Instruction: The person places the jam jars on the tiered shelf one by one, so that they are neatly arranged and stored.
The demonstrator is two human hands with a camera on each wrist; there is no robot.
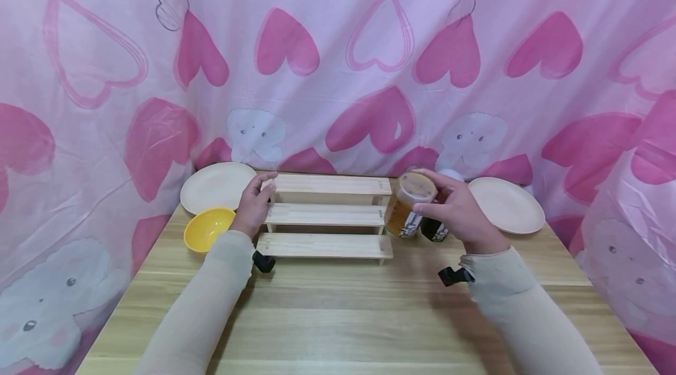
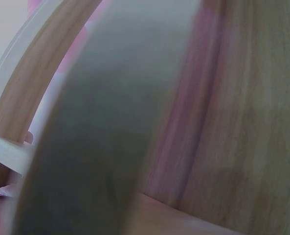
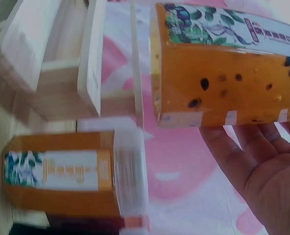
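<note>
My right hand [image 1: 459, 210] grips a jar of amber preserve [image 1: 399, 218] near its clear lid, right of a three-step wooden rack [image 1: 324, 215]. In the right wrist view, dark seeds show in this jar [image 3: 223, 83], and its printed label faces up; its lid is out of frame. A second amber jar [image 3: 61, 176] with a clear lid stands beside the rack there. My left hand [image 1: 252, 208] holds the left end of the rack's top shelf between thumb and fingers. Blurred shelf boards [image 2: 100, 117] fill much of the left wrist view and hide most of that hand.
A yellow bowl [image 1: 206, 233] sits left of my left hand, before a cream plate [image 1: 216, 187]. Another cream plate [image 1: 507, 205] lies to the right. Beside my right hand stands a dark jar [image 1: 434, 230]. A pink heart-print curtain [image 1: 317, 99] hangs behind the wooden table [image 1: 327, 316].
</note>
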